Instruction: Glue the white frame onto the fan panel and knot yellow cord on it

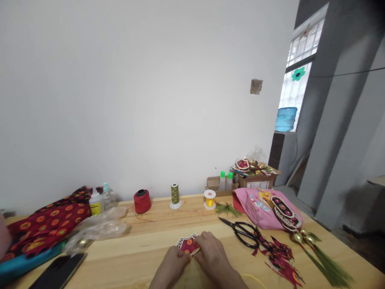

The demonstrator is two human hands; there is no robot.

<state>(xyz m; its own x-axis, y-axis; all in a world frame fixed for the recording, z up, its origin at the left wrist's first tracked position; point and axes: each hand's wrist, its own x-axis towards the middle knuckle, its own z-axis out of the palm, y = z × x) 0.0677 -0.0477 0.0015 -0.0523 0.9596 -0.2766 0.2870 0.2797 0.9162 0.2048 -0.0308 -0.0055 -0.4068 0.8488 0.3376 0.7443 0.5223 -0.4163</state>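
Both my hands meet low at the centre of a wooden table [150,237]. My left hand [173,263] and my right hand [212,253] are closed on a small red patterned fabric piece with a white scalloped edge [187,243], pinching it from either side. Black scissors [245,233] lie just right of my right hand. Red fabric scraps [279,257] lie beyond the scissors.
Along the back stand a red thread spool [142,201], an olive spool [175,195] and a yellow spool [209,198]. Red patterned cloth [51,222], a plastic bag [96,228], glue bottles [99,200] and a phone [58,271] lie left. A pink bag [255,204] with tasselled ornaments [285,214] lies right.
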